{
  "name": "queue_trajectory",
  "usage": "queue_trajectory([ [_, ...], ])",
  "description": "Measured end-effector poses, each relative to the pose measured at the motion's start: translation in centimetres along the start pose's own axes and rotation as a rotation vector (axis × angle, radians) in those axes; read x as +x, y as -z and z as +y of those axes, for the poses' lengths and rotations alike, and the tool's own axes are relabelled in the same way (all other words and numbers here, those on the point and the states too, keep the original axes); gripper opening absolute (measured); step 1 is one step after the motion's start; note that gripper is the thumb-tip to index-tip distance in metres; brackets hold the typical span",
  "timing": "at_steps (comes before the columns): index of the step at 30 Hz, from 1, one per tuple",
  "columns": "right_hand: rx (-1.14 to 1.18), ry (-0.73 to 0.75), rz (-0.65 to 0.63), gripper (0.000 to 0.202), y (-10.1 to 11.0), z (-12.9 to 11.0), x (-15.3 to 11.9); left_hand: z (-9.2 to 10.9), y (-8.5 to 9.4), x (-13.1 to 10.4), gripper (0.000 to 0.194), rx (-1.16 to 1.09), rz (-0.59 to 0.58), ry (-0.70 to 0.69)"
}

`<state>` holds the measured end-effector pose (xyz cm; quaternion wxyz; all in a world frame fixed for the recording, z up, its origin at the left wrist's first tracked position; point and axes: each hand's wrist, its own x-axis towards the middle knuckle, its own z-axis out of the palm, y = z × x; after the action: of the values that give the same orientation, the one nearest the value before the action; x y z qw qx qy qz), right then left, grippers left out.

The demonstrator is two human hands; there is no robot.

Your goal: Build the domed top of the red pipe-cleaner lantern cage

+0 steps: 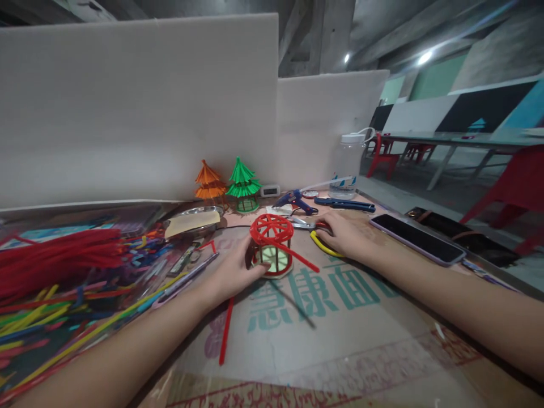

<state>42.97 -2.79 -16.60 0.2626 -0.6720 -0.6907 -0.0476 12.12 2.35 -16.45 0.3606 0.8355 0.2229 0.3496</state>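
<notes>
My left hand (238,266) is wrapped around a small round red pavilion-like model (272,226) made of pipe cleaners, with a spoked top, dark posts and a pale base. A loose red strip (300,258) juts from its upper rim toward the right. My right hand (342,235) is closed on the handles of the scissors (319,242), which show yellow and red; the metal blades point left toward the model. Part of the handles is hidden under the fingers. Another red pipe cleaner (226,334) lies just below my left wrist.
Behind stand an orange tiered model (209,184) and a green one (243,184). A blue glue gun (293,198), a water bottle (346,164), navy pliers-like tool (344,204) and phone (419,239) lie around. Red pipe cleaners (63,258) are heaped left; a metal plate (199,226) sits behind.
</notes>
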Motion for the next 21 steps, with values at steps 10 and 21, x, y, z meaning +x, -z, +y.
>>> queue_trajectory([
  [10, 0.112, -0.146, -0.066, 0.055, 0.6, 1.8, 8.2, -1.2, -0.1, 0.0, 0.061, 0.067, 0.148, -0.073],
  [21, 0.171, -0.289, -0.067, 0.034, -3.0, 0.0, 10.7, -1.7, -0.2, 0.2, 0.062, 0.196, 0.223, -0.173],
])
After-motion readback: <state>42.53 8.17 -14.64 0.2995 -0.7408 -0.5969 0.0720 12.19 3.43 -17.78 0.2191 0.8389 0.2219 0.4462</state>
